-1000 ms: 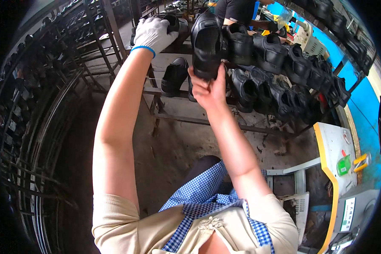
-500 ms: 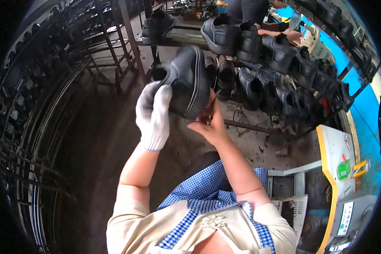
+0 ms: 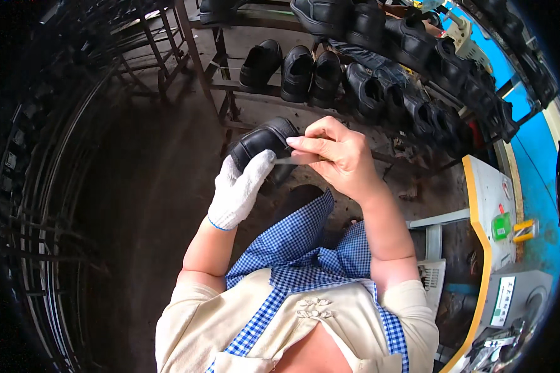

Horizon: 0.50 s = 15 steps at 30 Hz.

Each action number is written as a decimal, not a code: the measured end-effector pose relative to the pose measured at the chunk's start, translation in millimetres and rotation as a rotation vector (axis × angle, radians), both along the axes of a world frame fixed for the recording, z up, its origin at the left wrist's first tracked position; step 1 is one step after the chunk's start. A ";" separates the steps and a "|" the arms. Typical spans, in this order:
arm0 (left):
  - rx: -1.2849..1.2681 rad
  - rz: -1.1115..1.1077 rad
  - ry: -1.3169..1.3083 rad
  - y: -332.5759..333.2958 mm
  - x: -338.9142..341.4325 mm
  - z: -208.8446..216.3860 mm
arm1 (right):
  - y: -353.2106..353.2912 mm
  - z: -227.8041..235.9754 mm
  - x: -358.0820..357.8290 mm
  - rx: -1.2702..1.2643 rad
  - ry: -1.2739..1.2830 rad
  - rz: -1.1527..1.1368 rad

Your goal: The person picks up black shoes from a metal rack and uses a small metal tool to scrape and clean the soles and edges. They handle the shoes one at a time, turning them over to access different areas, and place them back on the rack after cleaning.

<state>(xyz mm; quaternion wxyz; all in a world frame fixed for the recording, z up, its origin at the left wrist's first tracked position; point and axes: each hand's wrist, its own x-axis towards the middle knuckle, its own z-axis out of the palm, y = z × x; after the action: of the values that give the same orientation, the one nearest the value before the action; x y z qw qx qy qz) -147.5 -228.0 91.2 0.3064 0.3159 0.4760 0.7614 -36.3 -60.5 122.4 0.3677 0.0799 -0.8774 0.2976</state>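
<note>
My left hand [image 3: 233, 196], in a white knitted glove, is closed on a black leather shoe [image 3: 261, 142], its thumb lying along the near side. The shoe is tilted, and part of it is hidden behind the glove. My bare right hand [image 3: 342, 155] is at the shoe's right end, thumb and fingers pinched together. A thin, pale, blade-like strip [image 3: 285, 161] sticks out from under those fingers toward my left thumb. The rest of it is hidden in the hand, so its exact kind is unclear. The fingertips are against or just in front of the shoe.
Ahead, a metal rack [image 3: 249, 87] carries several black shoes [image 3: 295, 73] on two levels. Dark metal racks [image 3: 50, 248] line the left side. At right stands a white, yellow-edged table [image 3: 488, 186] with a green item [image 3: 501, 227] and a grey machine [image 3: 522, 304].
The shoe has come down and nearer to me, and has been turned. My right hand has moved from beneath the shoe to its right end, fingers now pinched. My view has tilted lower.
</note>
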 end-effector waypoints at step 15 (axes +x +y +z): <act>0.045 -0.037 0.009 9.9 12.7 -10.2 | 1.4 -8.8 7.3 0.124 -0.052 -0.136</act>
<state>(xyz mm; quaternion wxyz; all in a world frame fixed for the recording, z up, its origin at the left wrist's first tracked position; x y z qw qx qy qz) -134.8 -218.1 81.0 0.3111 0.3351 0.4540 0.7647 -29.0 -59.1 113.6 0.3585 0.0351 -0.9068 0.2193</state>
